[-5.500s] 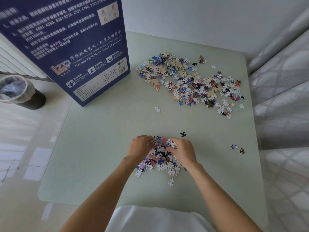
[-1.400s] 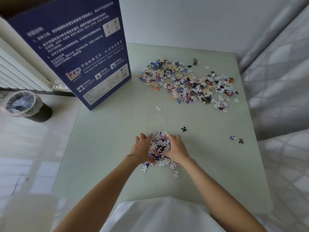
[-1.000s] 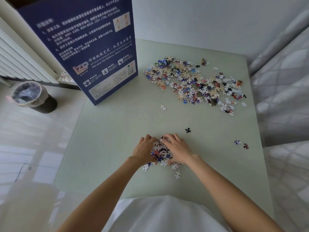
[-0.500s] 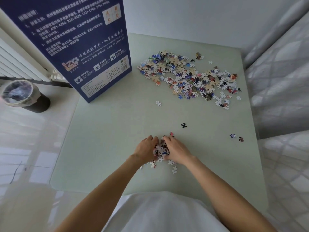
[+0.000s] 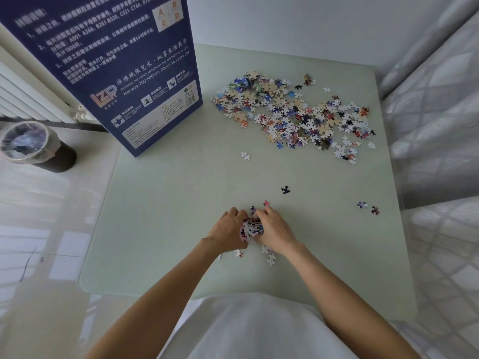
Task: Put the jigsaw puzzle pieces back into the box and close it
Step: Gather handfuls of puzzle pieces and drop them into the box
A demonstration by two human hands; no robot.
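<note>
My left hand [image 5: 228,233] and my right hand [image 5: 276,233] are cupped together around a small heap of puzzle pieces [image 5: 251,229] near the front of the pale green table [image 5: 168,216]. A few loose pieces [image 5: 270,259] lie just under my hands. A large spread of puzzle pieces [image 5: 293,115] covers the far right of the table. The tall dark blue puzzle box [image 5: 124,66] stands upright at the far left corner. Single pieces lie apart: a black one [image 5: 285,190], a white one [image 5: 245,156] and two at the right [image 5: 368,207].
A lined waste bin [image 5: 31,146] stands on the floor to the left, below a white radiator [image 5: 23,99]. A grey patterned curtain [image 5: 435,112] hangs along the table's right edge. A white wall is behind the table.
My hands have pressed closer together, gathering the near scatter of pieces into a tight heap between the palms. Fewer pieces lie loose around them than before.
</note>
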